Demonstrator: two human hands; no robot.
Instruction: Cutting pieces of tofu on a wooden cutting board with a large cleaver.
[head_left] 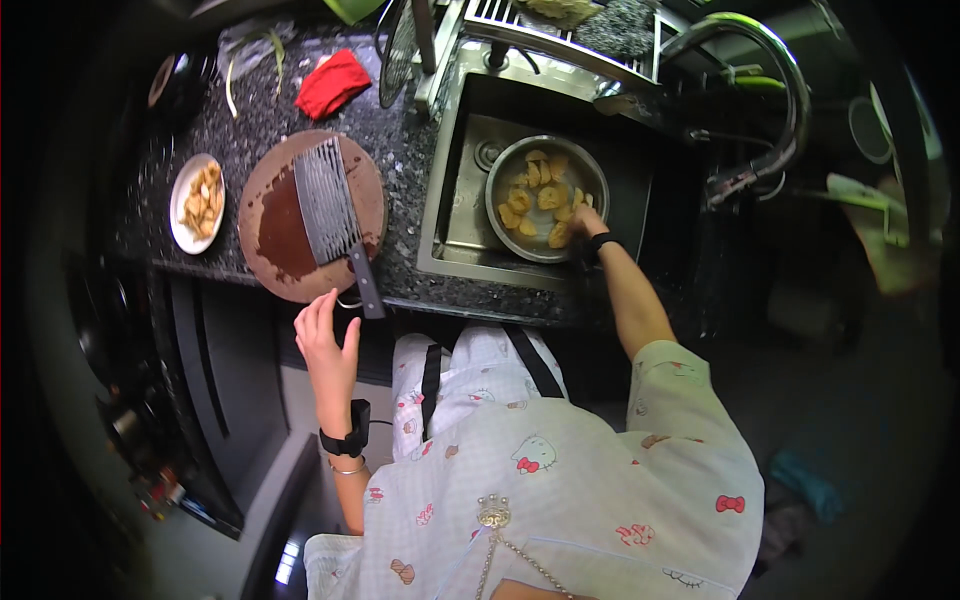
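A round metal bowl (496, 207) sits in the sink with yellow-brown chunks (550, 198) lying in liquid. My right hand (588, 224) reaches over the bowl's right rim, down at the chunks. Its fingers are dark and blurred, so any grip is hidden. My left hand (326, 328) is held by the counter's front edge with its fingers apart and nothing in them. Just beyond it, a cleaver (328, 200) with a ridged-looking blade and dark handle rests on a round wooden cutting board (265, 178). The handle sticks out past the board toward me.
A white dish (178, 222) of tan pieces stands left of the board. A red cloth (333, 84) lies behind the board. The metal sink (462, 240) has a curved faucet (798, 90) at its right and a dish rack (560, 38) behind. The dark speckled counter (405, 180) surrounds them.
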